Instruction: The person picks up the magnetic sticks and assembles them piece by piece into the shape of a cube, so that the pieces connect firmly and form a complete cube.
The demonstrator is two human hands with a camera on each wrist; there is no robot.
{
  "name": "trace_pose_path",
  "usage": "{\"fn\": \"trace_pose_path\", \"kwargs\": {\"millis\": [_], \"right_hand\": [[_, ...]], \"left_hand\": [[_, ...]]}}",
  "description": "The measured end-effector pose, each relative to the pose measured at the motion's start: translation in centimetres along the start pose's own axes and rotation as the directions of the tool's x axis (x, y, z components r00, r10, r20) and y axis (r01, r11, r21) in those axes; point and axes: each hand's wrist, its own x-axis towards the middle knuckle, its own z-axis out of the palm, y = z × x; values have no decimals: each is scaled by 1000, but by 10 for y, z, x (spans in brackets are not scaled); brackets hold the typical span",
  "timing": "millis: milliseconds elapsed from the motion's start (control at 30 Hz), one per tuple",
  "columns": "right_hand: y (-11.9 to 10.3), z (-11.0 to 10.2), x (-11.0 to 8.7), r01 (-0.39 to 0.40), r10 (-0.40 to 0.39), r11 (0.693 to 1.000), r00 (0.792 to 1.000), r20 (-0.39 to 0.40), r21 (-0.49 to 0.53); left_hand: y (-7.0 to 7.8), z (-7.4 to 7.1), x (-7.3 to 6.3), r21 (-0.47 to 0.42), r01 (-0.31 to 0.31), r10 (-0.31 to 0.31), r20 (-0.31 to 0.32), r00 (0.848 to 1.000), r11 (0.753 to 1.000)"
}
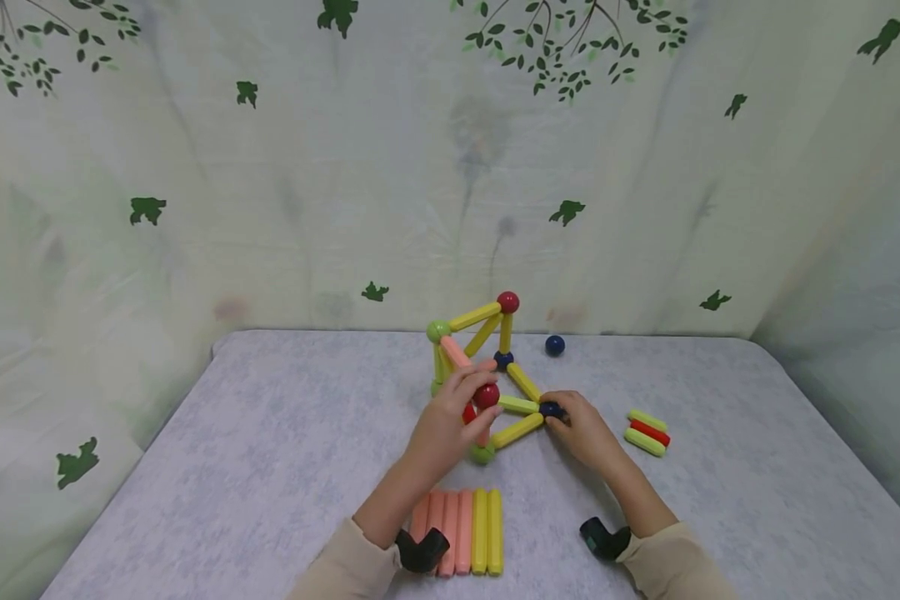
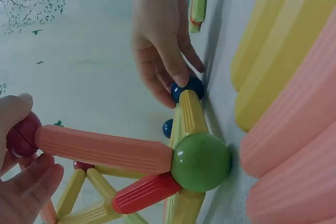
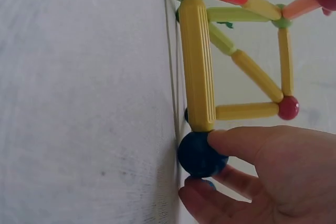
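Note:
A frame of coloured rods and balls stands on the table. My left hand (image 1: 441, 425) pinches a red ball (image 1: 487, 395) between thumb and fingers, at the upper end of a pink rod (image 2: 105, 148). That rod leans up from a green ball (image 2: 201, 162) low at the frame's near corner, where a short red rod (image 2: 146, 192) also joins. At the frame's right corner, my right hand (image 1: 587, 432) holds a dark blue ball (image 3: 198, 155) close over the table, thumb on one side and fingers on the other. A yellow rod (image 3: 198, 66) links the blue and green balls.
Pink rods (image 1: 450, 533) and yellow rods (image 1: 487, 533) lie side by side in front of the frame. On the right are short green and red rods (image 1: 648, 431). A loose blue ball (image 1: 555, 345) sits near the back edge, before a leaf-printed curtain (image 1: 307, 167).

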Motion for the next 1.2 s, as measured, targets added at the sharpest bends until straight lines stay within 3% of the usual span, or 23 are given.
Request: {"fn": "trace_pose_path", "kwargs": {"millis": [367,600,700,800,867,900,1000,1100,1200], "right_hand": [[-14,4,-7,-39,38,999,996,79,11],[-27,6,-12,-43,45,999,987,154,-14],[-33,6,-18,-8,17,998,990,141,-65],[-40,3,-26,114,-102,991,983,155,-71],[-44,1,-32,219,-204,975,954,221,-46],[-46,1,-35,269,-255,963,929,268,-20],[-49,3,-44,357,-352,931,832,428,72],[-51,9,-50,385,-383,915,744,547,118],[-52,13,-55,432,-403,896,701,588,99]], "left_hand": [[-21,-24,0,-94,92,-94,-22,995,991],[-33,-39,-2,-193,138,-138,17,990,971],[-27,-46,-1,-245,157,-152,39,988,957],[-18,-52,0,-284,158,-148,59,987,946],[-14,-54,1,-291,157,-144,66,987,944],[-16,-53,0,-295,165,-151,72,986,941],[-27,-49,-2,-288,186,-168,87,982,939],[-40,-43,-4,-297,197,-176,96,980,935],[-44,-42,-6,-301,184,-164,93,982,936]]}}
